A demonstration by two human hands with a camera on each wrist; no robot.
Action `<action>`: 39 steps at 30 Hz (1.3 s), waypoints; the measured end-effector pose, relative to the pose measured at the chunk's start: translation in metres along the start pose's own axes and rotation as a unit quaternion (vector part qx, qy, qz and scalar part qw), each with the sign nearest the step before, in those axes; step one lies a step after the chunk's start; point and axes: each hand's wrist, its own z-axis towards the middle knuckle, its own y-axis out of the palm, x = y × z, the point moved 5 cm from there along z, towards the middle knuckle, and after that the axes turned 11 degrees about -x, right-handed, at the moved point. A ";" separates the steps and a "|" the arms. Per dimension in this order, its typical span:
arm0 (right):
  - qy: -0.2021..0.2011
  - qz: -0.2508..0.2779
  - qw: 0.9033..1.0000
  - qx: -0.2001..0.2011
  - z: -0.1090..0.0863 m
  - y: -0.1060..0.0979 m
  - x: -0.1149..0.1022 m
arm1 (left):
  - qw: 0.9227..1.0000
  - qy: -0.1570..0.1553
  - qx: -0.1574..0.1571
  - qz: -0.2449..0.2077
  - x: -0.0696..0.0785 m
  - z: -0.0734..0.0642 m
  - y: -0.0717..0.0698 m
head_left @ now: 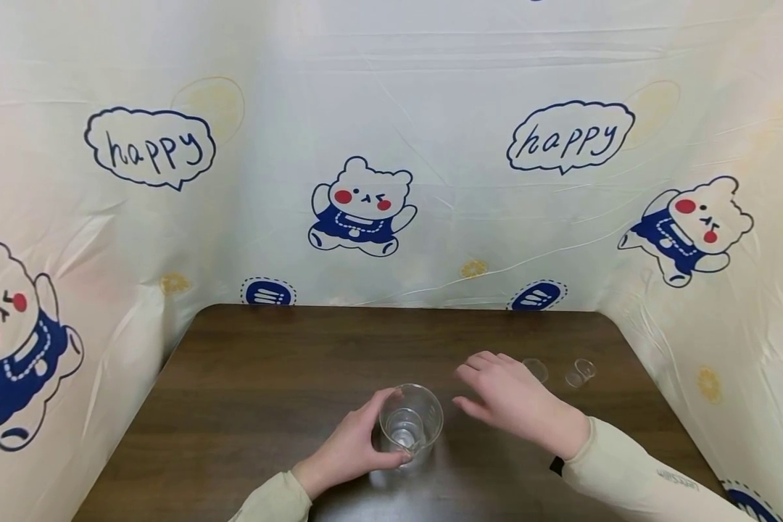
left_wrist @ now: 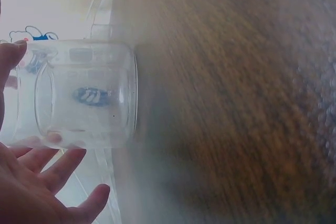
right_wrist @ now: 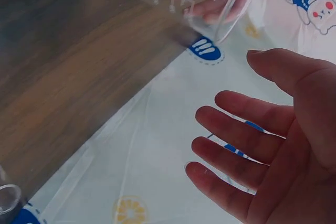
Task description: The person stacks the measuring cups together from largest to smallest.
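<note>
A large clear beaker (head_left: 433, 433) stands on the wooden table, with a smaller beaker (head_left: 404, 426) nested inside it. My left hand (head_left: 354, 444) grips the large beaker from the left, thumb at the near side and fingers round the far side. In the left wrist view, the smaller beaker (left_wrist: 79, 98) shows through the wall of the outer one. My right hand (head_left: 515, 399) hovers to the right of the beaker, apart from it. Its fingers (right_wrist: 241, 129) are spread and relaxed in the right wrist view, holding nothing.
Two small clear glass vessels stand toward the right back: one glass (head_left: 535, 370) partly behind my right hand, another glass (head_left: 582, 372) farther right. Patterned cloth (head_left: 365, 283) hangs around the back and sides of the table (head_left: 267, 362).
</note>
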 end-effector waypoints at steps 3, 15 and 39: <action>0.007 -0.003 1.000 -0.001 -0.005 0.004 0.006 | 1.000 0.001 0.003 0.006 0.000 0.000 0.000; 0.054 0.024 0.998 -0.009 -0.021 0.013 0.030 | 1.000 0.008 0.012 0.019 0.000 0.001 0.000; 0.158 0.062 0.983 -0.068 -0.051 0.046 0.095 | 1.000 0.006 0.004 0.013 0.001 0.000 -0.001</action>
